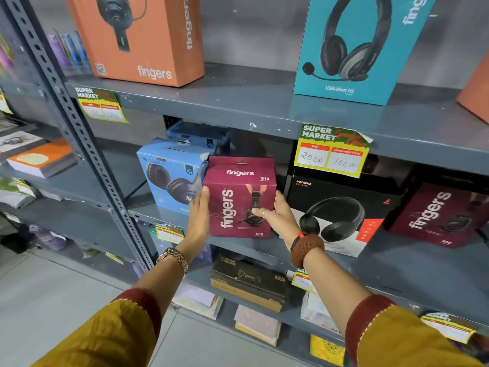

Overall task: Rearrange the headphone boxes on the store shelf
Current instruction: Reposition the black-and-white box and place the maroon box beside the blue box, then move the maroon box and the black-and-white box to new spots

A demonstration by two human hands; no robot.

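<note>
A maroon "fingers S10" headphone box stands at the front of the middle shelf. My left hand presses flat against its left side and my right hand grips its right side, thumb across the front. A light blue headphone box stands just left of it, with a darker blue box behind. To the right are a black and white Rockerz box and a second maroon fingers box. On the upper shelf stand an orange fingers box and a teal USB-Meet H2 box.
A grey slotted upright borders the shelves on the left. Yellow price tags hang on the shelf edges. A dark box and paper packs lie on the lower shelf. Books and bottles fill the left bay above a tiled floor.
</note>
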